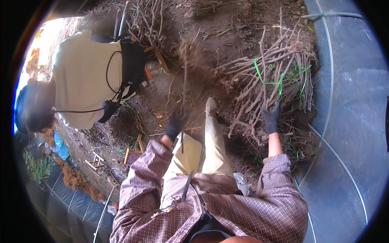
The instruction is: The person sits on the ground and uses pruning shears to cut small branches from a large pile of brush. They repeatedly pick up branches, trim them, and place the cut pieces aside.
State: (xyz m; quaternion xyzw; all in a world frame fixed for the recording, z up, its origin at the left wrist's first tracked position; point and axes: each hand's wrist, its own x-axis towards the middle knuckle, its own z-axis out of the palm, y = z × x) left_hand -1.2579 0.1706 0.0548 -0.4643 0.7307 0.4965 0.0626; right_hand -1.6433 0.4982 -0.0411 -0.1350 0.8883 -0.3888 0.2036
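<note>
Nearest the lens is the person's own plaid shirt point(243, 210), purple and white checks across chest and both sleeves, with beige trousers point(210, 146) stretching away below toward a light shoe point(210, 106) on the soil.

The left hand point(176, 123), in a black glove, has its grip closed around a thin bare-root sapling point(184, 97) held upright; the stem runs from below the fist up to a blurred brown clump of roots point(189, 52) at the top.

The right hand point(272, 117), also in a black glove, rests on a big bundle of saplings point(275, 77) lying on the ground to the right of the leg. Its fingers bend down among the stems, but whether the grip actually closes on one I cannot tell. Green twine point(267, 79) loops around the bundle.

To the right lies black ground sheeting point(352, 101) with pale hoops arching over it.

At upper left, 1 co-worker in a cream top point(81, 77) bends over the dirt, well apart from both hands, with a small orange stool point(156, 60) just beside them.
</note>
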